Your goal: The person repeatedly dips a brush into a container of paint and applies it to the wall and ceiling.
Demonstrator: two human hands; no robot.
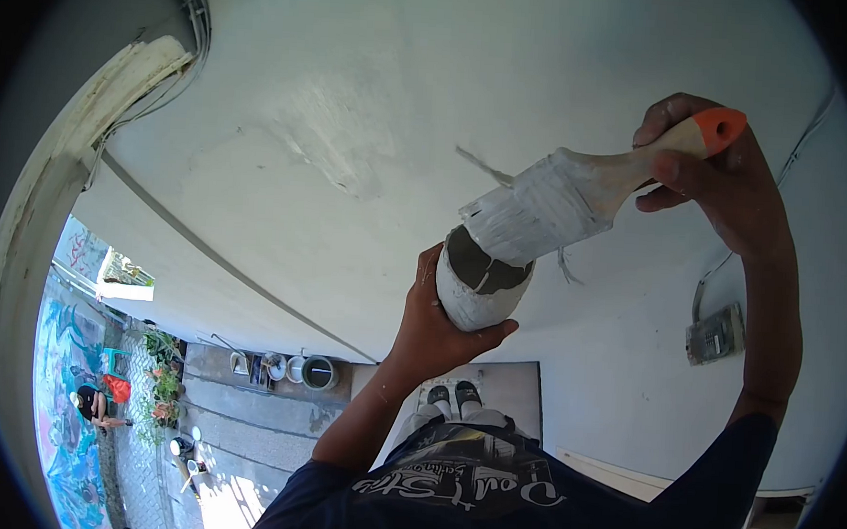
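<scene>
My left hand [430, 318] is wrapped round a white, paint-smeared cup [479, 304] with grey paint inside it. In my right hand [701, 169] is a wide paintbrush [541, 206], gripped by its wooden handle with an orange tip. The brush is coated in white and slants down to the left, its bristle end over the mouth of the cup. Whether the bristles touch the paint inside is hidden. Stray bristles or bits of string stick out on both sides of the brush.
A pale wall [356, 89] with a patchy mark is before me. An electric box [715, 334] with a cable hangs at right. Buckets [319, 373] stand on the paved ground below. At far left, a person [91, 403] sits by a painted mural.
</scene>
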